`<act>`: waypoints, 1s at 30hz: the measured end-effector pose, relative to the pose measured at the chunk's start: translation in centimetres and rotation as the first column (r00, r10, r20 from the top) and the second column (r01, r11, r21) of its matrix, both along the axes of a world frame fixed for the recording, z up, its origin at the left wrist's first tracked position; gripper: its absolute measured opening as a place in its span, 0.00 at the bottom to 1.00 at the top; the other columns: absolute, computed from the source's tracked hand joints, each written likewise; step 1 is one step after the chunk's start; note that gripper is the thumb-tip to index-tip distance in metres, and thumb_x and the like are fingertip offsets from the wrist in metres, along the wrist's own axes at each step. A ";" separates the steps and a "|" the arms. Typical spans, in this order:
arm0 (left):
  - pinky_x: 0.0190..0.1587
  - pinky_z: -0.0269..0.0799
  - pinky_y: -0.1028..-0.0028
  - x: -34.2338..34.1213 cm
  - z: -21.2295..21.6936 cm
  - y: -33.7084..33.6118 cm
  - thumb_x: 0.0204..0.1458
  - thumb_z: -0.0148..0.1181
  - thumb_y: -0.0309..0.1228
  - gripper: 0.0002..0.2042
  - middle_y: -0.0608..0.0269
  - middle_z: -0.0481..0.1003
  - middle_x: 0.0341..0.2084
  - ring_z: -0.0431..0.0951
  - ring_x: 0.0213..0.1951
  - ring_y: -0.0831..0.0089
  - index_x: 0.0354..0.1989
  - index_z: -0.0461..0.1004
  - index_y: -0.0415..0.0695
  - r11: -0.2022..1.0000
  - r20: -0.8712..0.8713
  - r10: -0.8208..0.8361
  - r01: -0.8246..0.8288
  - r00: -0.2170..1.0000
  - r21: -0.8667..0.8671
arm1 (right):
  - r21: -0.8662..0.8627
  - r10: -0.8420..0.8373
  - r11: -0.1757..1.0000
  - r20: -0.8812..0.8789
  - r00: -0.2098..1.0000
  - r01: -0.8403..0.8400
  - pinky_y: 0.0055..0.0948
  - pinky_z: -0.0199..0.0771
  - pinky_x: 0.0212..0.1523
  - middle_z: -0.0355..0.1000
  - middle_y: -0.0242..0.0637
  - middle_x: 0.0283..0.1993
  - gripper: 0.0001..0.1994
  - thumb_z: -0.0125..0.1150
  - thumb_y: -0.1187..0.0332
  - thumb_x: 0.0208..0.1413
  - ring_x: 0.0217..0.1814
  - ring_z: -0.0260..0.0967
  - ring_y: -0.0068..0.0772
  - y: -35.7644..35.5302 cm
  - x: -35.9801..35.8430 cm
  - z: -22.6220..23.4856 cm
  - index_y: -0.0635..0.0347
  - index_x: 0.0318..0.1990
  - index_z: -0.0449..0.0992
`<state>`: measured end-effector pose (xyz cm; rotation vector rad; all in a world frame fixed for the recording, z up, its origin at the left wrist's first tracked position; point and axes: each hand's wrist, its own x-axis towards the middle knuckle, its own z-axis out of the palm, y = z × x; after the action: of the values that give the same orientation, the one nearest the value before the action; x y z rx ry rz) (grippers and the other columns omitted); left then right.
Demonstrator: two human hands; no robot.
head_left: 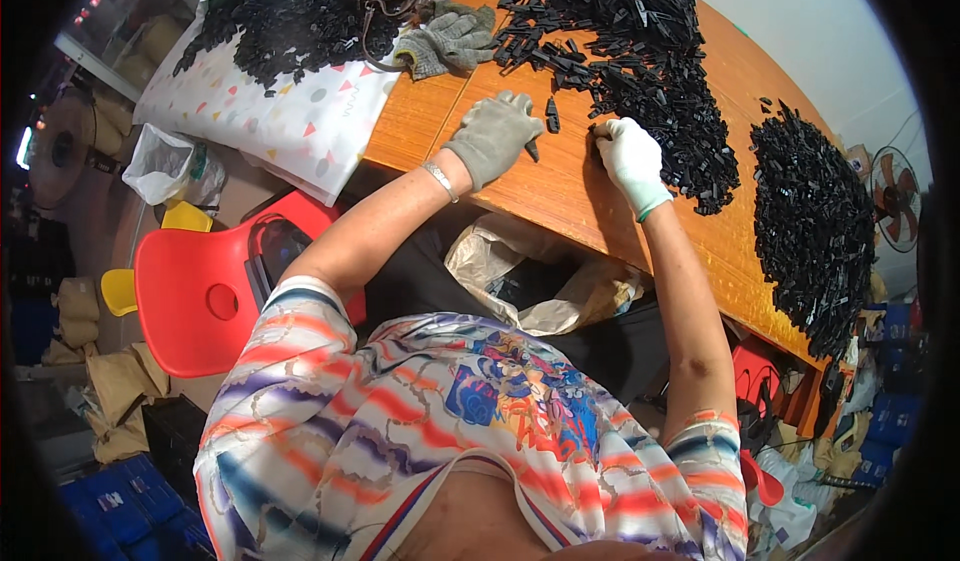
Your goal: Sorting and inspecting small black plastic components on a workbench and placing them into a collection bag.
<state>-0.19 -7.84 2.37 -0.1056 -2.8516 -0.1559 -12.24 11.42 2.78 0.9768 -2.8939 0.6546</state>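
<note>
My left hand (492,139), in a grey glove, rests low over the wooden table near its front edge. Its fingers are bent, and a small black plastic piece (533,150) pokes out at the thumb side. My right hand (634,163) wears a white glove with a green cuff. The fingertips are pinched together on a small dark piece (601,132), mostly hidden by the glove. Between the hands another loose black piece (552,115) lies on the wood. Just beyond the right hand spreads a large heap of black plastic pieces (655,86).
A second heap of black pieces (810,226) covers the table's right side, a third (290,36) the patterned sheet (300,111) at left. Spare grey gloves (450,41) lie at the back. An open bag (490,261) sits below the front edge, near a red chair (185,296).
</note>
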 end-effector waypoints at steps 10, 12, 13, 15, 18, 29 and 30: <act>0.44 0.71 0.59 0.7 0.2 0.0 0.50 0.59 0.31 0.06 0.58 0.74 0.36 0.74 0.43 0.59 0.36 0.73 0.46 0.995 0.079 0.040 -0.047 0.996 0.086 | 0.057 0.075 0.996 -0.159 0.984 -0.067 0.35 0.73 0.45 0.75 0.41 0.39 0.09 0.59 0.72 0.48 0.43 0.74 0.45 1.3 -1.0 -1.2 0.52 0.37 0.80; 0.44 0.71 0.59 0.7 0.3 0.3 0.50 0.59 0.31 0.06 0.58 0.74 0.36 0.74 0.43 0.59 0.36 0.73 0.46 0.993 0.090 0.048 -0.058 0.995 0.105 | 0.085 0.087 0.994 -0.181 0.980 -0.073 0.34 0.73 0.43 0.75 0.40 0.40 0.08 0.59 0.73 0.48 0.42 0.74 0.43 1.2 -1.2 -1.1 0.54 0.37 0.79; 0.44 0.71 0.58 0.7 0.3 0.6 0.50 0.60 0.30 0.08 0.57 0.74 0.36 0.74 0.42 0.57 0.37 0.72 0.45 0.986 0.109 0.055 -0.071 0.993 0.149 | 0.118 0.087 0.991 -0.179 0.980 -0.066 0.35 0.73 0.43 0.75 0.41 0.39 0.07 0.59 0.72 0.49 0.42 0.74 0.44 1.2 -1.4 -1.1 0.54 0.37 0.79; 0.44 0.70 0.58 0.6 0.0 0.6 0.49 0.60 0.30 0.09 0.55 0.74 0.36 0.75 0.42 0.56 0.39 0.72 0.45 0.978 0.126 0.060 -0.084 0.990 0.190 | 0.149 0.086 0.987 -0.180 0.980 -0.059 0.35 0.73 0.42 0.75 0.41 0.39 0.07 0.60 0.71 0.49 0.41 0.74 0.44 1.0 -1.3 -0.6 0.55 0.37 0.78; 0.40 0.72 0.65 0.3 -2.8 0.3 0.52 0.58 0.27 0.12 0.57 0.74 0.34 0.76 0.37 0.61 0.44 0.70 0.41 0.883 -0.075 0.054 -0.013 0.996 0.470 | -0.139 -0.038 0.990 -0.044 0.998 0.032 0.30 0.72 0.36 0.77 0.41 0.34 0.07 0.59 0.68 0.54 0.34 0.74 0.36 1.0 -0.8 0.5 0.57 0.39 0.78; 0.25 0.65 0.82 3.0 -0.9 2.9 0.64 0.44 0.34 0.16 0.63 0.71 0.33 0.71 0.28 0.79 0.55 0.64 0.38 -0.536 -0.076 -0.323 -0.116 0.943 0.836 | -0.660 0.213 0.718 0.511 0.833 0.221 0.17 0.64 0.32 0.72 0.25 0.31 0.09 0.56 0.68 0.58 0.30 0.63 0.13 -1.2 6.3 1.7 0.64 0.41 0.77; 0.25 0.65 0.83 3.2 -0.5 3.0 0.65 0.44 0.35 0.16 0.64 0.71 0.33 0.71 0.29 0.80 0.56 0.64 0.39 -0.599 -0.090 -0.327 -0.132 0.941 0.790 | -0.697 0.246 0.675 0.522 0.817 0.242 0.17 0.63 0.30 0.71 0.24 0.30 0.10 0.56 0.66 0.60 0.28 0.62 0.13 -1.6 6.9 2.2 0.63 0.42 0.77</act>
<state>3.05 -4.81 1.82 0.0149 -1.2580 -2.9677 -5.39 9.86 4.95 0.7086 -2.4944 2.2544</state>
